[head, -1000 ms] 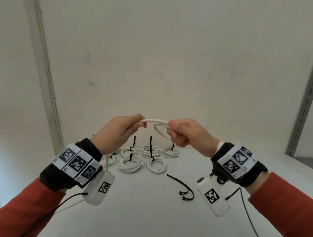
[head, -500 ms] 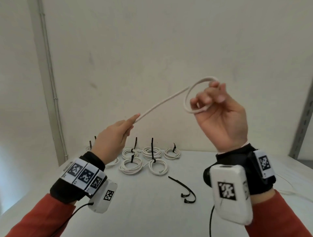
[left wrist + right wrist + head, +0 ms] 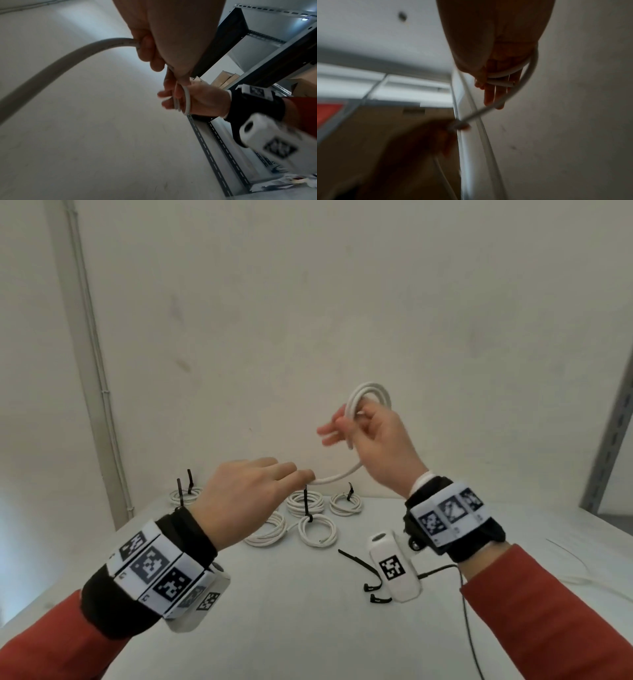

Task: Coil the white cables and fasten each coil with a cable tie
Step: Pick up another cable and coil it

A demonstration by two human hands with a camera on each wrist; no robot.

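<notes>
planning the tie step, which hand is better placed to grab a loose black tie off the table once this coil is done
Left, probably. The right hand carries the coil looped on its fingers, raised high. The left hand only pinches the cable's tail and sits lower. The loose black ties lie toward the right, though.

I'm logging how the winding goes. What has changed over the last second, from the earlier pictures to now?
The right hand rose from beside the left hand, and the cable it holds went from one loop to several turns. The straight stretch to the left hand, long half a second ago, is now short; the left hand still pinches the free end. The tied coils and loose ties on the table lie as before.
</notes>
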